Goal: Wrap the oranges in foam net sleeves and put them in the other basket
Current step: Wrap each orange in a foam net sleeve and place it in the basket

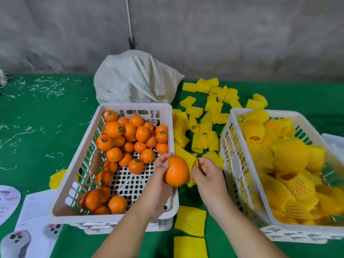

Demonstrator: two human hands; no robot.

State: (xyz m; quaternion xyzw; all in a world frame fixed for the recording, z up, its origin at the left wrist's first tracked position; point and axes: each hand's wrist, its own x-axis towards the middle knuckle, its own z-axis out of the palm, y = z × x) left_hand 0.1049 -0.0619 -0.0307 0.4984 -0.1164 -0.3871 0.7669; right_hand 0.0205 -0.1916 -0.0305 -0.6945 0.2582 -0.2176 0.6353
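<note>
My left hand (160,180) grips a bare orange (176,171) above the right rim of the left white basket (78,161), which holds several unwrapped oranges (130,135). Just to the orange's right, my right hand (206,173) pinches a yellow foam net sleeve (192,164) that touches the fruit's side. The right white basket (240,162) is filled with several oranges wrapped in yellow net sleeves (286,155).
Loose yellow sleeves (202,116) are scattered on the green cloth between and behind the baskets, with two more (189,220) near the front. A white sack (134,81) stands behind the left basket. Papers and small devices (16,241) lie at the lower left.
</note>
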